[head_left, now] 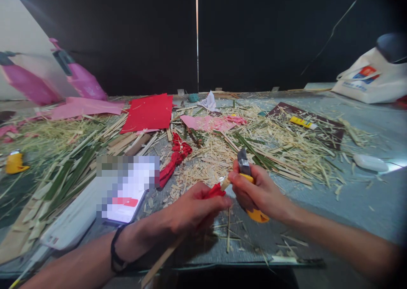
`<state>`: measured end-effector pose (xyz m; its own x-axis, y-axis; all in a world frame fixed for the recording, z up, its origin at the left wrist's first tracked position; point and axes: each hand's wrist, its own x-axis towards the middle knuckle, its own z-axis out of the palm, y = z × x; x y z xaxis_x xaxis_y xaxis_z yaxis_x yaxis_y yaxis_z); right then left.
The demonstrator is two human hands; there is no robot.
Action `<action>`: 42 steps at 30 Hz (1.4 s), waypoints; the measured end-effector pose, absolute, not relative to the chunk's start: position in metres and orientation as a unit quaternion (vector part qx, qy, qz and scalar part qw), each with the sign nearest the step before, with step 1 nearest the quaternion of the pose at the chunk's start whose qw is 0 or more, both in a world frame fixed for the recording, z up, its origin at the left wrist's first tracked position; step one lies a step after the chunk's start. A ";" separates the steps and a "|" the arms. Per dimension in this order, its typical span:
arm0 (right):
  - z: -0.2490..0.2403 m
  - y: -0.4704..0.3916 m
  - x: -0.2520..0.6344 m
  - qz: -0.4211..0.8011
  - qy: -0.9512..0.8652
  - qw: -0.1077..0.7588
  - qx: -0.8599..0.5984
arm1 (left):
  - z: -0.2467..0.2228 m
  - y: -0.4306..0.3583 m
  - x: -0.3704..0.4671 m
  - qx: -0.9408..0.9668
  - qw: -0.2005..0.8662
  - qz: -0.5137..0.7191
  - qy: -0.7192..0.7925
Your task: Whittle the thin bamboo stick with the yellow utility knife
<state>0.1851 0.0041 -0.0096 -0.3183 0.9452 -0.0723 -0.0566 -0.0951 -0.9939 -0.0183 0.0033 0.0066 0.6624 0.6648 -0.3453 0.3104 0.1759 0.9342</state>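
Observation:
My left hand (203, 204), with a black band on its wrist, pinches a strip wrapped in red crepe paper (216, 191). From below this hand a pale bamboo strip (165, 259) runs down to the table's front edge. My right hand (251, 187) is closed around a yellow tool with a grey metal head (243, 162), probably a cutter; its fingers also touch the pale tip at the red paper. The two hands nearly meet over the table. Beyond them lies a twisted red paper piece (174, 159).
Bamboo shavings (203, 162) and green strips (60, 183) cover the grey table. A lit phone (130, 195) lies left, beside a white power bank or case (76, 212). Red sheets (148, 113), pink spray bottles (84, 81), a glue stick (303, 123) and a white bag (365, 79) stand or lie farther back.

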 end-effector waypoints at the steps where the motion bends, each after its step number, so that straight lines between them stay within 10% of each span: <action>1: -0.008 0.003 0.186 0.614 -0.538 0.405 -0.412 | 0.006 0.003 -0.016 0.613 0.680 0.133 0.379; 42: -0.008 0.005 0.186 0.625 -0.611 0.318 -0.367 | 0.004 0.004 -0.011 0.630 0.659 0.128 0.391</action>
<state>0.1864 0.0046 -0.0078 -0.5273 0.8468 -0.0699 0.0512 -0.0505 -0.9974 -0.0114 0.0042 0.0041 0.6613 0.6613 -0.3541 0.3242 0.1736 0.9299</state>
